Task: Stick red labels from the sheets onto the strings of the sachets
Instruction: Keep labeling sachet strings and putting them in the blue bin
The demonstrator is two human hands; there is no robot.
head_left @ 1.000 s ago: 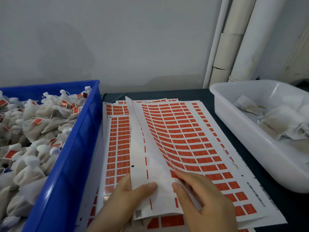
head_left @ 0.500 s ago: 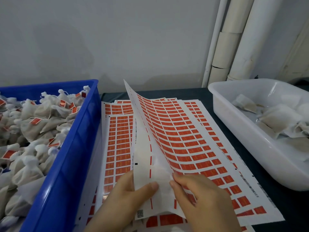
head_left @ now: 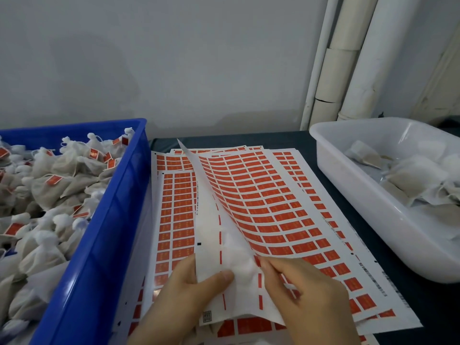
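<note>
On the left, a blue crate (head_left: 117, 220) is heaped with labelled sachets (head_left: 49, 192), their red tags hanging from the strings. Its wall stands just beside the stack of label sheets (head_left: 174, 207) spread on the dark desk (head_left: 438, 310).

The top sheet (head_left: 261, 202) is curled up along its left side, with its stripped white part raised and the rows of red labels bowing away to the right. The left hand (head_left: 191, 292) pinches that raised white edge near the bottom, thumb on top and fingers beneath. The right hand (head_left: 308, 297) has its fingers bent, with the fingertips (head_left: 263, 263) on the sheet where the white strip meets the first labels. The thumb is hidden, so I cannot tell whether it grips a label or only presses there.

The likely trouble is in the peel. If the left hand pulls the curl too sharply, the thin backing may crease or tear, or several labels may lift together and stick to one another. A label picked up by its glued face may fold onto itself. The loose sheets beneath could also slide towards the crate, since nothing weighs them down.

On the right, well apart from both hands, a white tub (head_left: 361, 202) holds plain sachets (head_left: 413, 178). No sachet is in hand, so a freed label would wait on a fingertip and might lose its tack or catch on the sheet
</note>
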